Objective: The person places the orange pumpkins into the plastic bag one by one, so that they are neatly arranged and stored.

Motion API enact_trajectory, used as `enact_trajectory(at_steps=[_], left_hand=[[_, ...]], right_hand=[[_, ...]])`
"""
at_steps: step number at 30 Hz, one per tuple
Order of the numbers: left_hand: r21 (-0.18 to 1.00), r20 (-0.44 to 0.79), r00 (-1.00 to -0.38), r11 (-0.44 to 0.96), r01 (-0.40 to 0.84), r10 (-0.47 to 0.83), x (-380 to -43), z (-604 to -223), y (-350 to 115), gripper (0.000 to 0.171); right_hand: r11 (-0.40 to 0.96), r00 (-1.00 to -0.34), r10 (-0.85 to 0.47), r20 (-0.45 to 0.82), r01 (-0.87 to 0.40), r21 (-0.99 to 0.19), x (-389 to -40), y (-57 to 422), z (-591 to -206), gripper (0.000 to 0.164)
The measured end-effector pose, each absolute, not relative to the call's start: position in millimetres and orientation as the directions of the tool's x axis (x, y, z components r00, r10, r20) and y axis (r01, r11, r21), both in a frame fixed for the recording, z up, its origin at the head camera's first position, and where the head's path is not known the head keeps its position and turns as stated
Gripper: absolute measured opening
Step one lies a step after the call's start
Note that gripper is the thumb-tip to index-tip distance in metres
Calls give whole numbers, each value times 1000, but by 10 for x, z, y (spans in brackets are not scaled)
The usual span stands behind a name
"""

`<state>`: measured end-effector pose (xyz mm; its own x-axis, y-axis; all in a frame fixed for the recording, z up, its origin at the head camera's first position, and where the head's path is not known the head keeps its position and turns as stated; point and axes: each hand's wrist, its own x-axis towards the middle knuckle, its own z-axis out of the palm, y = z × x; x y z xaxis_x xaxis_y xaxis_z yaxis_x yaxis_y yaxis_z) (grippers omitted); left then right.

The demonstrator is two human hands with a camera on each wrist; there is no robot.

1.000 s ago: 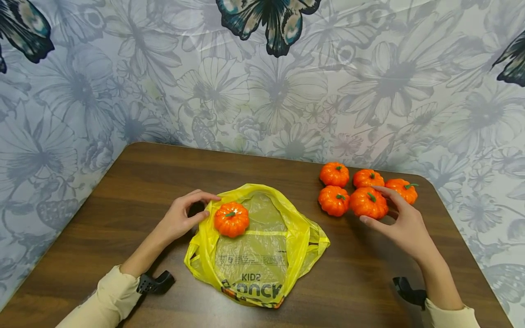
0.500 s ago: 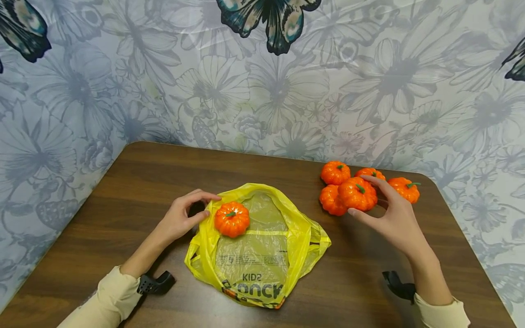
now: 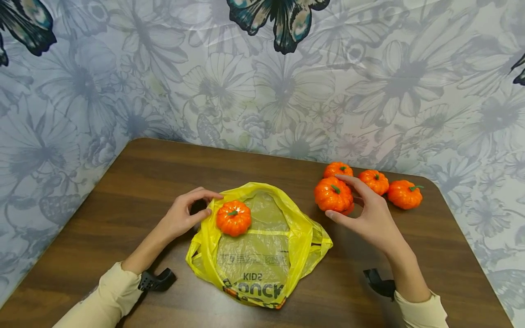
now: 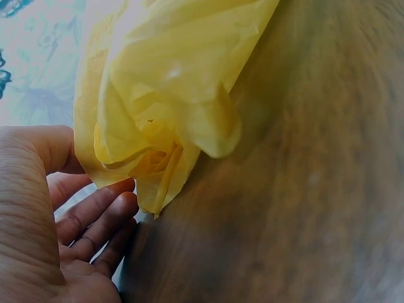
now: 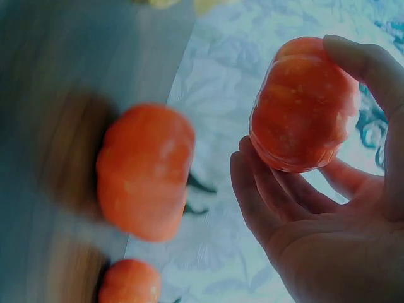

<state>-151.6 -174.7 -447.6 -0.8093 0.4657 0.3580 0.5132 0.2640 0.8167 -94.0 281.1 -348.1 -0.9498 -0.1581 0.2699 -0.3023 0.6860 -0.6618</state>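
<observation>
My right hand [image 3: 371,216] holds a small orange toy pumpkin [image 3: 329,195] with a green stem, thumb and fingers on opposite sides. In the right wrist view that pumpkin [image 5: 306,107] is up off the table. A yellow plastic bag [image 3: 298,218] lies mouth-up on the table, dark lettering showing inside it. Another orange pumpkin [image 3: 233,218] sits at the bag's left inner side. My left hand [image 3: 184,214] pinches the bag's left edge between thumb and fingers; the left wrist view shows the yellow film [image 4: 170,69] bunched at the fingertips.
Three more pumpkins, one at the back [image 3: 338,169], one right of it [image 3: 374,181] and one at far right [image 3: 405,194], stand near the brown table's [image 3: 184,166] back edge. Another is mostly hidden behind the held one. A patterned wall cloth [image 3: 262,105] hangs behind.
My right hand has picked up the front pumpkin from the cluster and moved left with it, now overlapping the front-left one. The left hand and bag stay nearly still.
</observation>
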Motion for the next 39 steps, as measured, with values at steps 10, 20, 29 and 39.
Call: enact_trajectory(at_steps=[10, 20, 29, 39], left_hand=[[811, 371, -801, 256, 526, 470, -1551, -4497, -1775, 40], [818, 357, -811, 264, 511, 464, -1526, -4477, -1774, 41], [823, 349, -812, 262, 504, 468, -1551, -4513, -1758, 40], [821, 359, -813, 258, 509, 459, -1547, -4501, -1752, 41]], right_hand=[[620, -913, -323, 251, -404, -672, -922, 2413, -3498, 82], [582, -877, -422, 230, -456, -673, -886, 2166, -3565, 83], [552, -853, -480, 203, -474, -686, -819, 1958, -3653, 79], [550, -817, -558, 146, -496, -672, -723, 1686, -3694, 84]])
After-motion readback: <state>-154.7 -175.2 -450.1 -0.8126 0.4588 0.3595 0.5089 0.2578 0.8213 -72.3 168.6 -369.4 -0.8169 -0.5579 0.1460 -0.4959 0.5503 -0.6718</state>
